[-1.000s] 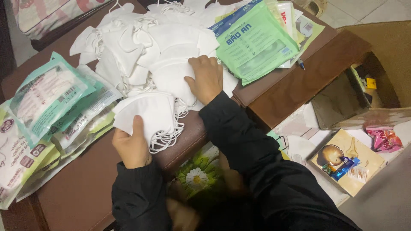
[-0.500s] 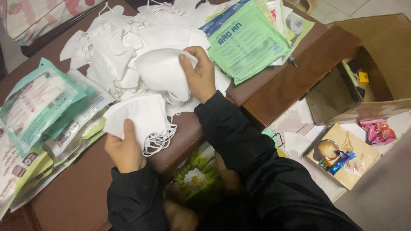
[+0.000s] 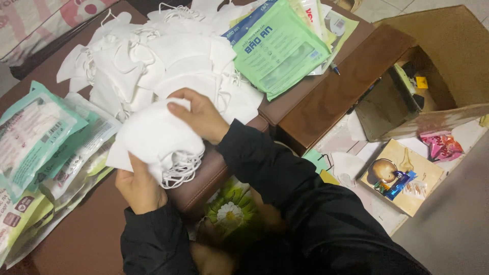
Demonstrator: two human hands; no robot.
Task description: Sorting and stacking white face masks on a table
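A small stack of white face masks (image 3: pixel 153 140) with dangling ear loops sits at the near edge of the brown table (image 3: pixel 331 97). My left hand (image 3: pixel 138 187) grips the stack from below, thumb on its near side. My right hand (image 3: pixel 198 116) presses a white mask onto the top of that stack, fingers curled over it. Behind both hands lies a big loose pile of white masks (image 3: pixel 153 56) spread over the table's middle.
Sealed mask packets in green and clear wrap (image 3: pixel 46 147) lie at the left. A green flat packet (image 3: pixel 277 48) and papers rest at the back right. An open cardboard box (image 3: pixel 433 66), a small tan box (image 3: pixel 402 175) and a pink pouch (image 3: pixel 442 145) stand on the floor at the right.
My right hand lifted a mask off the big pile and carried it toward me onto the stack in my left hand. The left hand stayed on the stack.
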